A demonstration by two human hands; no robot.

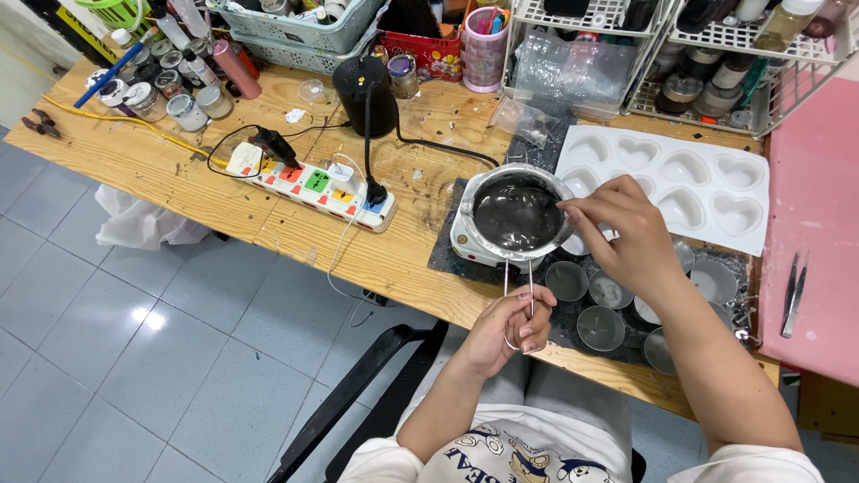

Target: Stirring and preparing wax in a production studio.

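Note:
A metal pot (517,215) of dark liquid sits on a small white hotplate (465,246) at the table's near edge. My left hand (508,329) grips the pot's thin wire handle (519,279), which sticks out toward me. My right hand (626,234) hovers at the pot's right rim, thumb and fingers pinched together, though I cannot tell whether anything small is between them. Below that hand stand several small round tins (599,327) on a dark mat (447,255). A white tray of heart-shaped moulds (684,183) lies just behind.
A multi-socket power strip (313,186) with plugs and cables lies left of the hotplate, a black cylinder (365,94) behind it. Jars, bottles and baskets crowd the back of the wooden table (161,170). Tweezers (795,291) rest on a pink board (819,224) at right. A black chair (358,402) stands below.

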